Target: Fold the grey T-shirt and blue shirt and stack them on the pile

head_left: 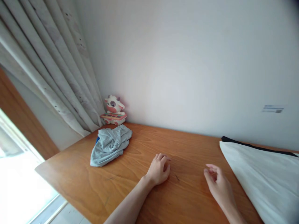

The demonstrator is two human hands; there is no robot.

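My left hand (159, 169) rests low over the middle of the wooden table (184, 143), fingers loosely bent, the thumb apart from them and nothing held. My right hand (219, 186) is held farther right above the wood, thumb and fingers curved with a gap between them, also with nothing in it. Left of my left hand lies a crumpled light grey cloth (111, 146), with a bit of blue showing at its left edge. Closest to my right hand is a white fabric sheet (263, 168) at the table's right side.
A toy cow with a small keyboard (114, 112) sits at the back left corner, against the wall (175, 62). Long curtains (51, 62) hang at the left, beside a bright opening. A black strip (254, 146) runs along the white sheet's back edge.
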